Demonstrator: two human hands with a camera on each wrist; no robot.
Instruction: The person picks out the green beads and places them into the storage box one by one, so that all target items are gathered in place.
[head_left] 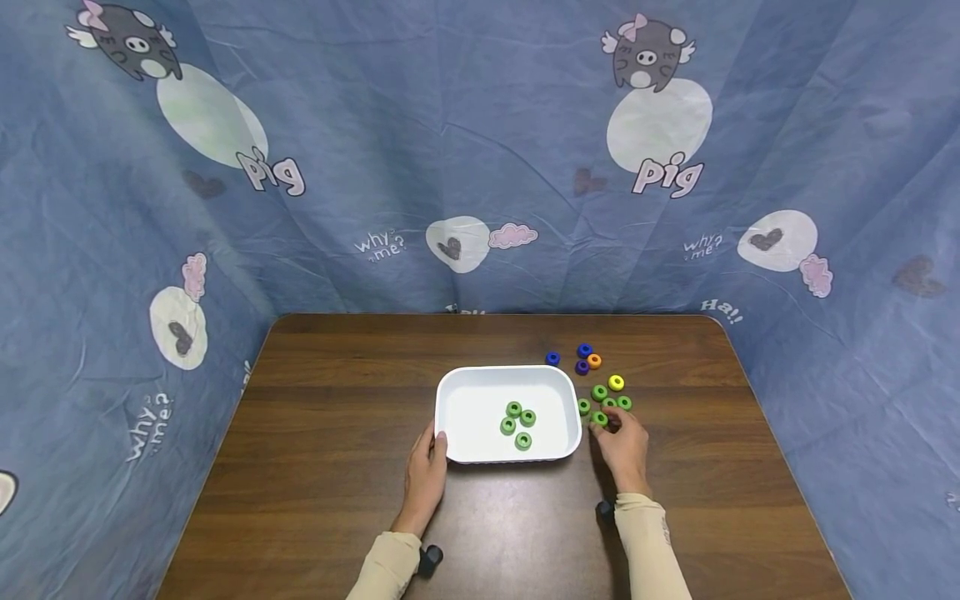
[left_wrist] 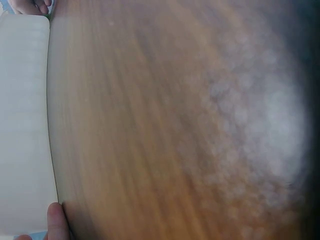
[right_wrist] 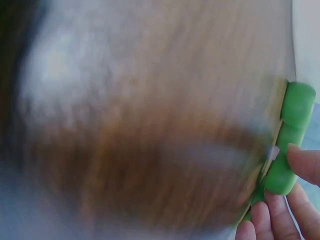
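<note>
Hands bare and sleeves pale, a person works at a wooden table point(head_left: 315, 467), the left hand point(head_left: 426, 479) gripping the near left corner of a white tray point(head_left: 472, 400), the right hand point(head_left: 627, 450) pinching a green ring point(head_left: 601, 424) just beyond the tray's right side. Seen from the head, four green rings point(head_left: 522, 447) lie inside the tray, apart from its walls; four more green rings point(head_left: 599, 397) sit close about the right fingertips, with a yellow ring point(head_left: 611, 385), an orange ring point(head_left: 596, 367) and three blue to purple rings point(head_left: 552, 363) behind. From the left wrist, a digit rests at the tray's edge, a light hold that should suffice to steady it; the rest of that hand is mostly out of frame. From the right wrist, the thumb point(right_wrist: 307, 165) lies against the green ring with fingertips opposite, while another green piece sits right beside it. With neighbors so close, the pinch is best kept to opposite sides of one ring, and a straight lift would probably spare the others a nudge. Thick, smooth and round-edged, the ring shows an even bright green, its hole visible from above.
</note>
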